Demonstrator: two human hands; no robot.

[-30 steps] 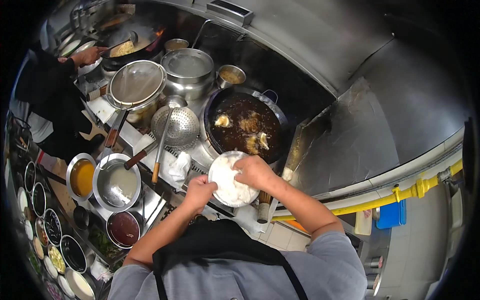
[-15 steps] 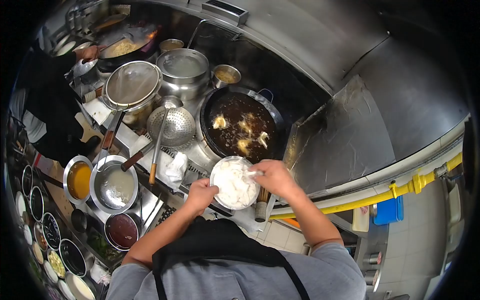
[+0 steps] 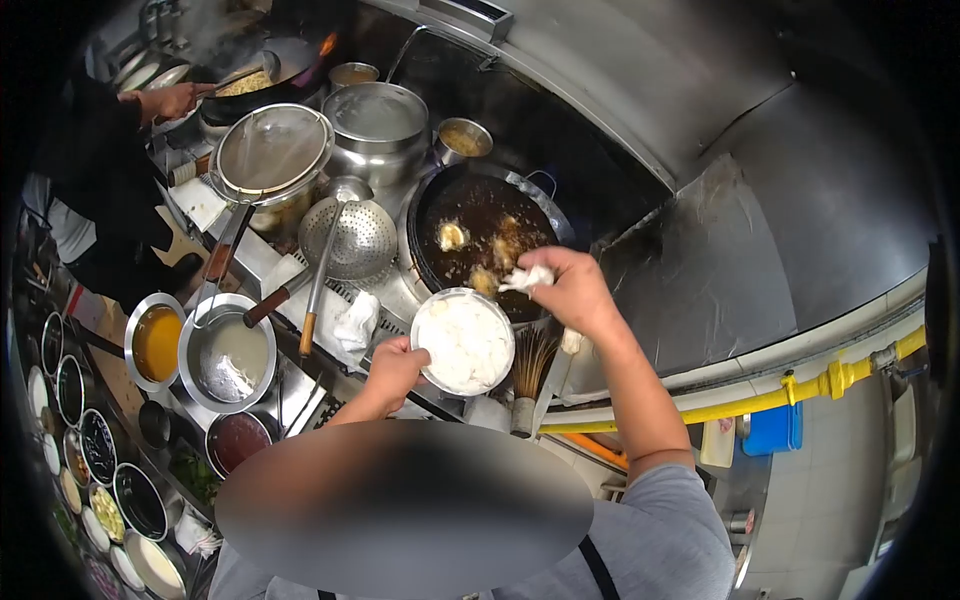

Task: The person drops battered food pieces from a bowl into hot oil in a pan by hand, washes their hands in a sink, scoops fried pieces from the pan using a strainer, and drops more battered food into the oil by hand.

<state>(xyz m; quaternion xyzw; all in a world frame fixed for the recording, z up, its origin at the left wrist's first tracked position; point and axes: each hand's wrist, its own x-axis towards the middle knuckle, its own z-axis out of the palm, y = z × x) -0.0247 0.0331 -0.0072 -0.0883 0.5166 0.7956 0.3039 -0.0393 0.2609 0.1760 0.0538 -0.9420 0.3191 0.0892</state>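
Note:
My left hand (image 3: 393, 372) grips the left rim of a round metal bowl (image 3: 418, 365) filled with wet white coated pieces (image 3: 463, 342). Just up and to the right of it, a white coated piece of food (image 3: 527, 279) is pinched in the fingers of my right hand (image 3: 578, 290), at the near edge of the wok. Dark bubbling oil fills the wok (image 3: 416, 215), and several golden battered pieces (image 3: 452, 236) float in it. What lies under the white coating cannot be made out.
Left of the wok are a perforated skimmer (image 3: 348, 240), a round sieve (image 3: 275, 150) and a lidded steel pot (image 3: 375, 125). A bamboo brush (image 3: 530, 375) stands by the bowl. Sauce pots (image 3: 158, 343) line the left. A co-worker's hand (image 3: 175, 102) holds a ladle over another steaming wok.
My right hand has left the bowl and moved up to the wok's near edge with a white piece. The bowl has shifted slightly up. The co-worker's ladle has lifted.

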